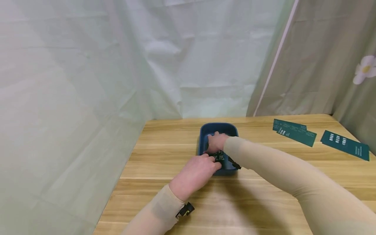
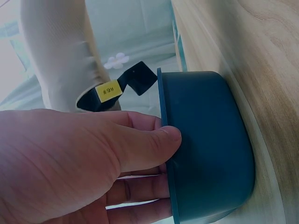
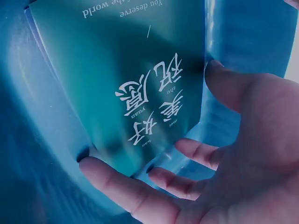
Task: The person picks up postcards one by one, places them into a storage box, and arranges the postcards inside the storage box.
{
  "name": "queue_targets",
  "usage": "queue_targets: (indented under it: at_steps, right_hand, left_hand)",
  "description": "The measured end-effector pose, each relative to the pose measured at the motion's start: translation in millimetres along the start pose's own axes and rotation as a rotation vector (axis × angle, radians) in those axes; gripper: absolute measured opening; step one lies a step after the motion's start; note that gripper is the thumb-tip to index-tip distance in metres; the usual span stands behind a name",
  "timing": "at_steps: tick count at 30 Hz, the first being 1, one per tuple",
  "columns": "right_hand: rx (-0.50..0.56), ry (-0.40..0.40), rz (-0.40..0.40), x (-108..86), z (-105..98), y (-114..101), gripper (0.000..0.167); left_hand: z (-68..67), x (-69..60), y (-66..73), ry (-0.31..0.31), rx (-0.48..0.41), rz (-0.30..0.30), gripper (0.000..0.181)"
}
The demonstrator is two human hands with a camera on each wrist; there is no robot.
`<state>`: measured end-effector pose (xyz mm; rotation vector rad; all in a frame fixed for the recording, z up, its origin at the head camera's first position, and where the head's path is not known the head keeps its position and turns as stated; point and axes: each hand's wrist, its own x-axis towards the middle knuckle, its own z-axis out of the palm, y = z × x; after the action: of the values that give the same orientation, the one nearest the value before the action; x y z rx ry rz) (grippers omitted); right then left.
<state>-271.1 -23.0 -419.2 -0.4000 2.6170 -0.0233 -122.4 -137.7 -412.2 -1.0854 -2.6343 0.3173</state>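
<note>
A dark blue plastic bin (image 1: pixel 218 125) stands on the wooden table, in the middle of the head view. My left hand (image 1: pixel 195 174) grips its near-left rim; the left wrist view shows the thumb on the outer wall and the other fingers over the inner side. Inside the bin is a green card (image 3: pixel 117 70) with white Chinese characters and English print. Around one end of this card, my right hand (image 1: pixel 216 142) spreads its thumb and fingers, their tips close to the card's edges. Whether any fingertip presses the card is unclear.
Two overlapping green cards (image 1: pixel 296 132) lie on the table (image 1: pixel 158 140) to the right of the bin. Further right are more green cards (image 1: pixel 345 145), stacked slightly askew. Pale curtains (image 1: pixel 205 65) hang behind and on the left.
</note>
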Motion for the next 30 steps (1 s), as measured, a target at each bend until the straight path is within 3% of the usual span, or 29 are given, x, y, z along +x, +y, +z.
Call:
queue_targets:
  at_steps: [5, 10, 18, 30]
  right_hand:
    - [-0.013, -0.038, 0.025, 39.7, 11.2, 3.1, 0.101]
    - [-0.013, -0.047, 0.034, 61.9, 14.1, 5.0, 0.099]
    - [-0.037, -0.026, 0.014, 53.0, 11.3, -0.1, 0.091]
    - [-0.024, -0.04, 0.037, 70.3, 18.8, 2.4, 0.091]
  left_hand:
    - [-0.4, -0.3, 0.5, 0.012, 0.012, 0.002, 0.017]
    - [0.1, -0.1, 0.5, 0.036, 0.011, 0.003, 0.015]
    - [0.5, -0.6, 0.4, 0.038, 0.014, -0.007, 0.016]
    - [-1.2, -1.1, 1.0, 0.032, 0.007, -0.014, 0.015]
